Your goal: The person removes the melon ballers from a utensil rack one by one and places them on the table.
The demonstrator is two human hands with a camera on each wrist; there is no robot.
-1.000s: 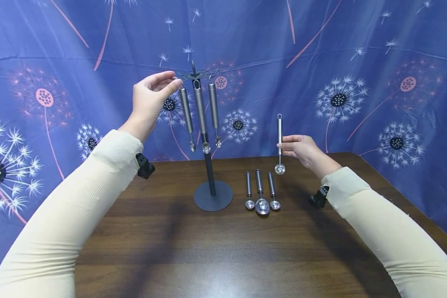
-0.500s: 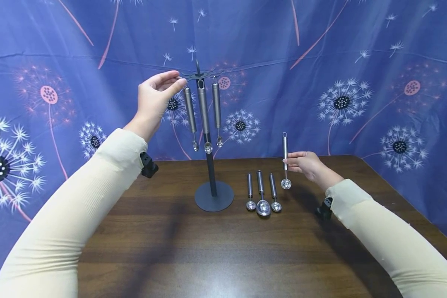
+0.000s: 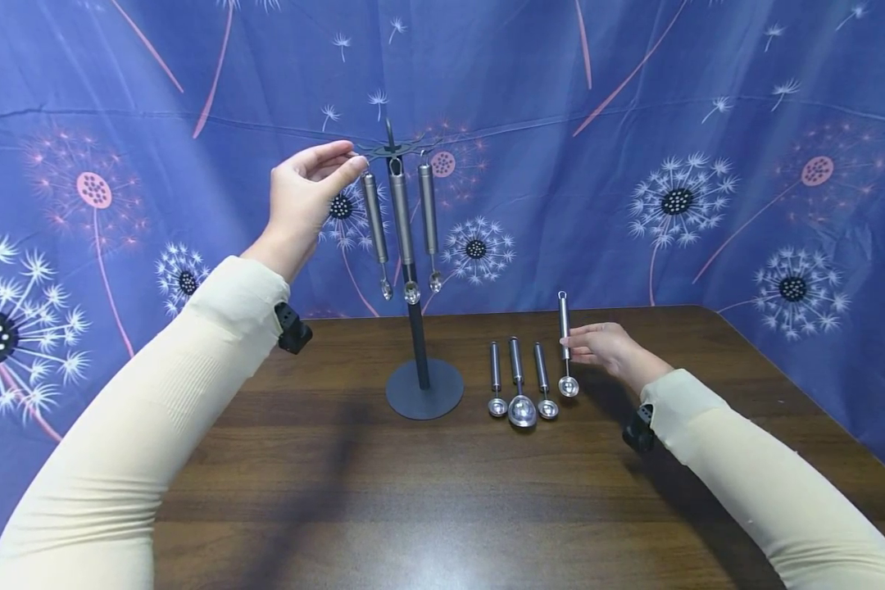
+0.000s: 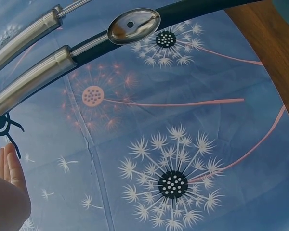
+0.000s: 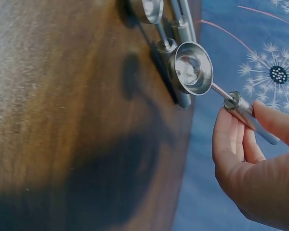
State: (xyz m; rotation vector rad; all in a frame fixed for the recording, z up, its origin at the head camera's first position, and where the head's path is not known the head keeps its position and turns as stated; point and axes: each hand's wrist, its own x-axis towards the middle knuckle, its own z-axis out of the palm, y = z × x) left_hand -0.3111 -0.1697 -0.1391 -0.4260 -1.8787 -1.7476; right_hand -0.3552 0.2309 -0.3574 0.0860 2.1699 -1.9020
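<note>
The left hand [image 3: 298, 197] is raised at the left side of a dark stand [image 3: 417, 336], thumb and fingers pinching an arm of its top rack beside a hanging utensil [image 3: 375, 217]. Two more metal-handled utensils hang there. In the left wrist view, the hand [image 4: 7, 197] is partly cut off, fingertips at a rack hook [image 4: 13, 146]. The right hand [image 3: 608, 348] pinches the handle of a metal scoop [image 3: 565, 315], upright with its bowl down, just above the table's back right. The right wrist view shows the scoop's round bowl [image 5: 190, 70] ahead of that hand [image 5: 260, 178].
Three metal scoops lie side by side on the wooden table [image 3: 383, 500], the middle one [image 3: 522, 411] with the largest bowl. The stand's round base [image 3: 424, 401] is left of them. Behind the table hangs a blue dandelion-patterned cloth [image 3: 546, 205].
The right hand has lowered its scoop towards the table, to the right of the three lying scoops. The left hand has kept its place at the rack.
</note>
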